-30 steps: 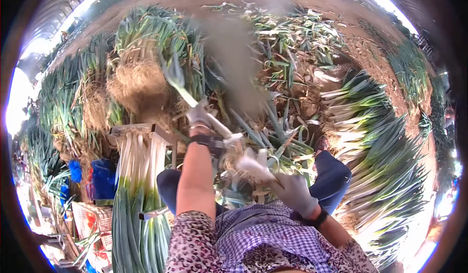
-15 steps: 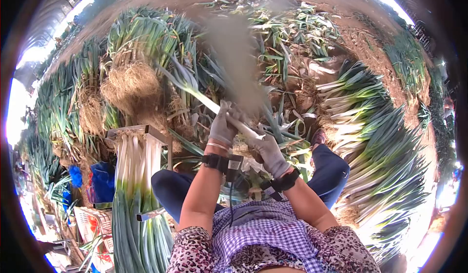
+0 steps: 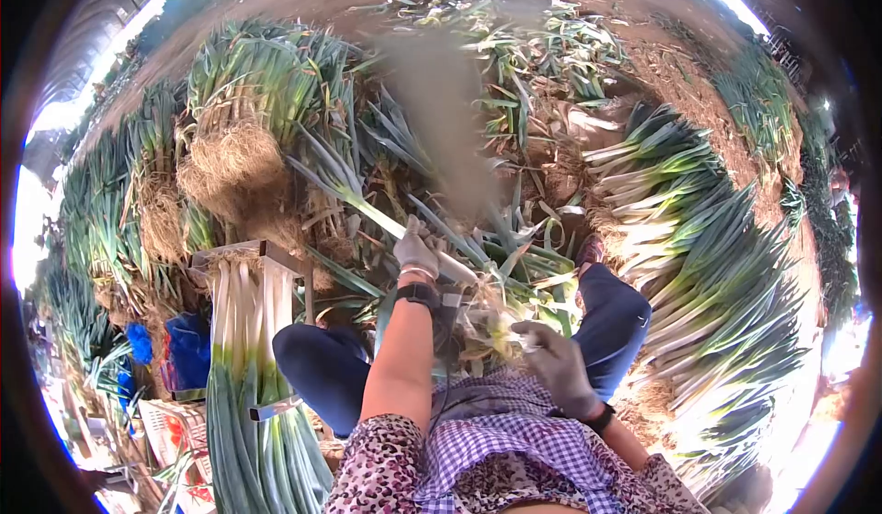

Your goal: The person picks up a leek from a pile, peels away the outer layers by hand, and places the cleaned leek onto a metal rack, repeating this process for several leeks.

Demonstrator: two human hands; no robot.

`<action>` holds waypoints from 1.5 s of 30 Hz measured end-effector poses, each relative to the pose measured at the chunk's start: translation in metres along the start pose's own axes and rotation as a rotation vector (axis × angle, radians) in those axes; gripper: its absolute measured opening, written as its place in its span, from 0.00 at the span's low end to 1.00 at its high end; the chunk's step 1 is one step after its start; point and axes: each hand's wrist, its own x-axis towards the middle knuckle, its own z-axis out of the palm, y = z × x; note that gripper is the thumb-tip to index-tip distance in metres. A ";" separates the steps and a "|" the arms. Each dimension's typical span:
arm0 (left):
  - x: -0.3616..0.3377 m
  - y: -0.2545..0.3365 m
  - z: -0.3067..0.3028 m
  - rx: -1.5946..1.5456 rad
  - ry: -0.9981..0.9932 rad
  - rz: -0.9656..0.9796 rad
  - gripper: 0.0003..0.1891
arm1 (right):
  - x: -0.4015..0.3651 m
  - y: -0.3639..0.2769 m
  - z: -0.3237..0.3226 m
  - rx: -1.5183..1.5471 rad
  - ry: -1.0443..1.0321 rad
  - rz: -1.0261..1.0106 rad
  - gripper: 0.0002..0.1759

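Observation:
My left hand [image 3: 418, 252], in a grey glove, is wrapped round the white shaft of a leek [image 3: 377, 214]. The leek slants, its green leaves toward the far left and its root end toward my lap. My right hand [image 3: 559, 369], also gloved, is closed near my right knee, apart from the leek. At its fingertips is a blurred, pale yellow-green leek leaf [image 3: 501, 336]. Loose peeled leaves and trimmings lie between my knees, below the leek.
A row of cleaned leeks [image 3: 684, 275] lies on my right. Trimmed leeks [image 3: 243, 321] rest in a metal-framed stand [image 3: 292, 259] at my left. Behind it stand rooted leek bundles [image 3: 234, 160]. A blue bag [image 3: 189, 353] and a crate [image 3: 156, 422] are lower left. A grey smudge blurs the upper middle.
My right hand has moved from the leek's root end down and right, toward my right knee. My left hand still grips the leek, which sits slightly lower and further left.

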 end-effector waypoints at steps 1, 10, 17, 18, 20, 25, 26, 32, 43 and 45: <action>0.001 0.004 -0.001 -0.012 -0.024 0.009 0.17 | -0.007 -0.012 -0.012 0.050 0.051 -0.042 0.20; -0.034 0.029 0.002 -0.002 -0.056 0.028 0.17 | 0.124 0.076 -0.022 -0.330 -0.004 -0.344 0.44; -0.008 0.020 -0.024 -0.011 -0.190 -0.065 0.17 | 0.067 0.003 0.007 0.121 -0.235 -0.087 0.16; -0.021 0.024 -0.017 -0.033 -0.165 -0.096 0.17 | 0.053 0.012 -0.003 0.136 -0.142 -0.175 0.15; -0.022 0.039 -0.017 0.013 -0.123 0.010 0.16 | 0.034 0.024 -0.033 0.173 -0.003 -0.357 0.14; -0.034 0.045 0.000 0.111 -0.091 -0.069 0.11 | 0.088 0.008 -0.059 -0.247 0.100 -0.340 0.29; -0.079 0.050 0.024 0.147 -0.101 -0.101 0.11 | 0.123 0.025 -0.045 -0.539 0.095 -0.550 0.36; -0.193 0.042 0.063 0.213 -0.599 -0.351 0.21 | 0.217 0.003 0.031 0.137 -0.059 -0.538 0.32; -0.224 0.162 0.062 0.957 -0.416 1.642 0.46 | 0.101 -0.262 0.046 -0.183 0.338 -1.412 0.15; -0.248 0.207 0.080 0.936 -0.475 1.731 0.43 | 0.081 -0.292 0.057 -0.558 0.576 -1.782 0.20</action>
